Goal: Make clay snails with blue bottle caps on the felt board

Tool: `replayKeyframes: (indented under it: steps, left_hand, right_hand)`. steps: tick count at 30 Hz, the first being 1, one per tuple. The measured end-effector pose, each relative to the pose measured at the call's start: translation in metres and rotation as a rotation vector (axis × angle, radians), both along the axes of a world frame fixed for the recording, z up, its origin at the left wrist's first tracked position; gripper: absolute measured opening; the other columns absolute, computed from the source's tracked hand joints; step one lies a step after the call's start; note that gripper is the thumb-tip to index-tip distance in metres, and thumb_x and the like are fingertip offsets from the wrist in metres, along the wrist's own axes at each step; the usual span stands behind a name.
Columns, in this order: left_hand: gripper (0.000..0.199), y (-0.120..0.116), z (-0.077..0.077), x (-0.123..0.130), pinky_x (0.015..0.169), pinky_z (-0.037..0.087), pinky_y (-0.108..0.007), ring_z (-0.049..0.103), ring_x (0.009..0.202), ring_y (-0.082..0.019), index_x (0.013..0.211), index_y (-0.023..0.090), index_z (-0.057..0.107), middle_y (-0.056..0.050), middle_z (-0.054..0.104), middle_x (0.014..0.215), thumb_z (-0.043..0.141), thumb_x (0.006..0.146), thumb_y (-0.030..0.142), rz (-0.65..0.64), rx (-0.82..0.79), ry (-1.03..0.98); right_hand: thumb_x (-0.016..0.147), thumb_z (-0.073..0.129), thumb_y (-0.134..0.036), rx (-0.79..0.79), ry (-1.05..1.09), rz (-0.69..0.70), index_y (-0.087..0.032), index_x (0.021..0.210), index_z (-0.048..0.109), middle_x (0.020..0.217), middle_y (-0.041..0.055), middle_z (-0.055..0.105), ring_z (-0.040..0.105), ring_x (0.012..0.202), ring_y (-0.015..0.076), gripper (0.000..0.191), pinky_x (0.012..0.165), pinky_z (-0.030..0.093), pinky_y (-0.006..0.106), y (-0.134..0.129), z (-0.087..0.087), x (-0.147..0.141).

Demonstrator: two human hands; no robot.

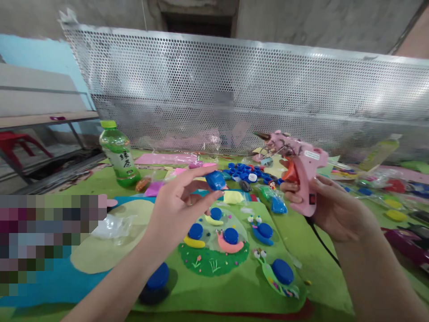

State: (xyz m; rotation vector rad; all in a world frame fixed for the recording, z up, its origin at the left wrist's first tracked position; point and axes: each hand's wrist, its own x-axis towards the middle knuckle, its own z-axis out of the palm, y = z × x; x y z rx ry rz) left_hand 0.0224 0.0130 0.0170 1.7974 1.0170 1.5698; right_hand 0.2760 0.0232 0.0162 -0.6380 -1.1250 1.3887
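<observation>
My left hand (182, 197) pinches a blue bottle cap (215, 180) between thumb and fingers, raised over the craft sheet. In my right hand (330, 205) is a pink glue gun (301, 165), held by its handle with the nozzle pointing left, away from the cap. Fingers rest near its orange trigger (290, 172). Below lies a green sheet (241, 286) with several clay snails that have blue caps for shells, among them a pink snail (231, 241), a blue snail (263, 232) and a light green snail (278, 273).
A green tea bottle (119, 154) stands at the back left. Loose blue caps (243, 171) lie behind the sheet, with a bag of blue clay (278, 205) nearby. A perforated metal panel (234, 85) rises behind the table. The glue gun's black cord (325, 243) trails rightward.
</observation>
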Motion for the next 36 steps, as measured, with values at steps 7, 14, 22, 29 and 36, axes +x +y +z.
replayKeyframes:
  steps: [7,14,22,29,36]
  left_hand:
    - [0.034,0.0,-0.007,-0.001,0.04,0.051,-0.014,0.061,0.065,-0.012,0.1,0.025,0.063,-0.002,0.064,0.082,0.07,0.067,0.018,0.033,0.136,-0.054]
    - [0.042,-0.002,-0.01,-0.002,0.049,0.055,-0.016,0.06,0.068,-0.009,0.104,0.025,0.061,-0.002,0.061,0.099,0.07,0.066,0.01,0.112,0.413,-0.078]
    - [0.049,-0.002,-0.01,-0.004,0.054,0.055,-0.013,0.056,0.086,-0.01,0.105,0.021,0.061,0.0,0.063,0.096,0.077,0.059,0.011,0.222,0.664,0.124]
    - [0.053,-0.002,-0.007,-0.005,0.05,0.055,-0.022,0.058,0.079,-0.014,0.106,0.017,0.061,-0.005,0.063,0.092,0.077,0.057,0.008,0.208,0.717,0.145]
    - [0.048,-0.001,-0.007,-0.005,0.047,0.052,-0.019,0.056,0.082,-0.014,0.101,0.017,0.063,-0.004,0.065,0.089,0.078,0.056,0.011,0.29,0.749,0.196]
  right_hand:
    - [0.083,0.058,-0.028,0.168,-0.184,0.183,-0.019,0.082,0.065,0.061,0.0033,0.064,0.057,0.047,0.011,0.011,0.041,0.045,0.019,-0.008,-0.005,-0.005]
    - [0.089,0.046,-0.028,0.484,-0.359,0.043,-0.016,0.058,0.053,0.051,0.0028,0.055,0.048,0.035,0.0103,0.034,0.031,0.025,0.019,-0.019,-0.01,-0.023]
    - [0.088,0.047,-0.023,0.757,-0.417,-0.105,-0.023,0.084,0.056,0.065,0.0022,0.058,0.055,0.044,0.0142,0.01,0.038,0.044,0.026,-0.029,-0.019,-0.025]
    - [0.088,0.047,-0.021,0.749,-0.496,-0.123,-0.022,0.076,0.053,0.062,0.0016,0.057,0.055,0.049,0.0148,0.013,0.044,0.047,0.027,-0.03,-0.015,-0.028]
    - [0.086,0.051,-0.02,0.752,-0.477,-0.143,-0.019,0.073,0.052,0.06,-0.001,0.051,0.052,0.042,0.0103,0.013,0.035,0.044,0.02,-0.032,-0.012,-0.029]
